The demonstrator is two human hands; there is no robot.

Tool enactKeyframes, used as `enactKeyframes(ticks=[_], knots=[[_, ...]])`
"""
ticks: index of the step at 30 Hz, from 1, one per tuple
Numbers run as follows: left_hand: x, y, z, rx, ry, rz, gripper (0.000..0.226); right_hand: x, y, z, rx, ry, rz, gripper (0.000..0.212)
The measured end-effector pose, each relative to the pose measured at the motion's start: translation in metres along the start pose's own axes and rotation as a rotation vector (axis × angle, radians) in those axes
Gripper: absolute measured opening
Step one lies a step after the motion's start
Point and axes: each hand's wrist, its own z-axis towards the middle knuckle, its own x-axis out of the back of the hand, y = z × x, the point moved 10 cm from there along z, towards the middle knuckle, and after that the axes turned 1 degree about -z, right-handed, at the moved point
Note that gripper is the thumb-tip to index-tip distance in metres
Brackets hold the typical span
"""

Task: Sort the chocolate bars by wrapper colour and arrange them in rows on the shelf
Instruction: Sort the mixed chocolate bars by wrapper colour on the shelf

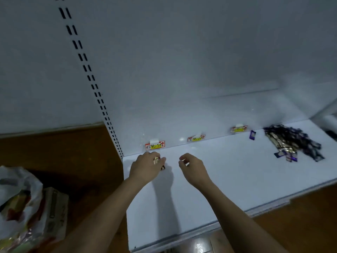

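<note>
The left hand (145,166) is gripping a small red-and-gold wrapped chocolate bar (156,160) just below the left paper label (155,145) on the white shelf (228,172). Just beside it, the right hand (191,168) is curling narrowly; whether it holds anything is unclear. Far right, a heap of purple and gold bars (291,141) is lying.

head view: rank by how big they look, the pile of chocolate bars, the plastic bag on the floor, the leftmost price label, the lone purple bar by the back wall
1. plastic bag, though it lies nearer the camera
2. pile of chocolate bars
3. leftmost price label
4. lone purple bar
</note>
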Motion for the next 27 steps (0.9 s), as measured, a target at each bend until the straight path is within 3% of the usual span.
enactKeyframes(ticks=[8,18,27], knots=[[0.032,0.168,-0.096,-0.348,-0.034,0.213,0.047,0.155,0.001,-0.128,0.008,0.216,-0.139,0.032],[-0.023,0.376,-0.198,-0.695,-0.094,0.281,0.054,0.317,0.081,-0.243,-0.059,0.428,-0.162,0.034],[-0.089,0.489,-0.216,-0.802,-0.11,0.341,0.048,0.401,0.182,-0.26,-0.127,0.503,-0.191,0.036]])
